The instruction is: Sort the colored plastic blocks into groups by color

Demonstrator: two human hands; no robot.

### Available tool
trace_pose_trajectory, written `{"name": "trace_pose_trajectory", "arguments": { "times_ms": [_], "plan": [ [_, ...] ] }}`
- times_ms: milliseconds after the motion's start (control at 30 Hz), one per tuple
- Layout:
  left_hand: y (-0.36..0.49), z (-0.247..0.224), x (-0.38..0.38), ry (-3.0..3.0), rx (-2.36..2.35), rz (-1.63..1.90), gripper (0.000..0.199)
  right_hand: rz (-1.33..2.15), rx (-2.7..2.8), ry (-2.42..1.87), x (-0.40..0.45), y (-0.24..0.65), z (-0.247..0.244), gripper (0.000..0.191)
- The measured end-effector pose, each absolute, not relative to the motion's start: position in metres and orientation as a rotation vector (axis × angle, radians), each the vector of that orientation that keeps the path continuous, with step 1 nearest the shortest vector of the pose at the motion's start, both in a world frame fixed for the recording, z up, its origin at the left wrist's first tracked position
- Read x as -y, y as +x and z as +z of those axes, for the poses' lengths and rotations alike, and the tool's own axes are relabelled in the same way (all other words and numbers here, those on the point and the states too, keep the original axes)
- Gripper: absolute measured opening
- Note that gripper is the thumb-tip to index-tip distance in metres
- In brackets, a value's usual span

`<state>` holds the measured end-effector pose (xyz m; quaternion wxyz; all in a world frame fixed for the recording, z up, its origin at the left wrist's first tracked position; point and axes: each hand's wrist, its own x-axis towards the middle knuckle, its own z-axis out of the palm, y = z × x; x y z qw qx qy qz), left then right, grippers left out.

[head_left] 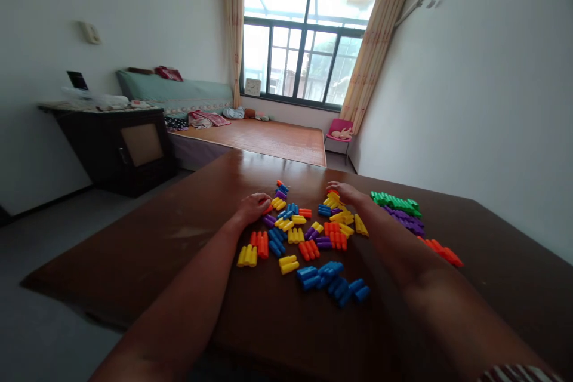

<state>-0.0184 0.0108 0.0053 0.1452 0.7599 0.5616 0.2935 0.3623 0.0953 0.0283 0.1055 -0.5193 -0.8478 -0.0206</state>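
Note:
Small plastic blocks shaped like joined tubes lie in a loose mixed group between my hands, among them a yellow block (247, 256), an orange block (308, 250) and a purple block (323, 242). On the left side of the group, my left hand (254, 207) rests low with its fingers curled round an orange block (268, 210). Across from it, my right hand (344, 192) has its fingers over another orange block (332, 193), above yellow blocks (342, 216). Its fingertips are small and partly hidden. Nearest me lies a cluster of blue blocks (329, 276).
Right of my right forearm lie rows of green blocks (396, 203), purple blocks (404, 220) and orange blocks (441, 251) on the dark brown table (179, 250). A bed (268, 138), a pink chair (339, 130) and a dark cabinet (111, 149) stand beyond.

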Motion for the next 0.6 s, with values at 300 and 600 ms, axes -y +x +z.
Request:
{"name": "trace_pose_trajectory", "arguments": {
  "times_ms": [300, 600],
  "plan": [
    [-0.018, 0.009, -0.011, 2.173, -1.635, 0.816, 0.051, -0.058, 2.365, -1.895, -0.079, 0.383, 0.03, 0.043],
    [-0.022, 0.002, -0.019, 2.147, -1.582, 0.838, 0.051, -0.013, 2.097, -1.721, 0.001, 0.421, 0.073, 0.037]
  ]
}}
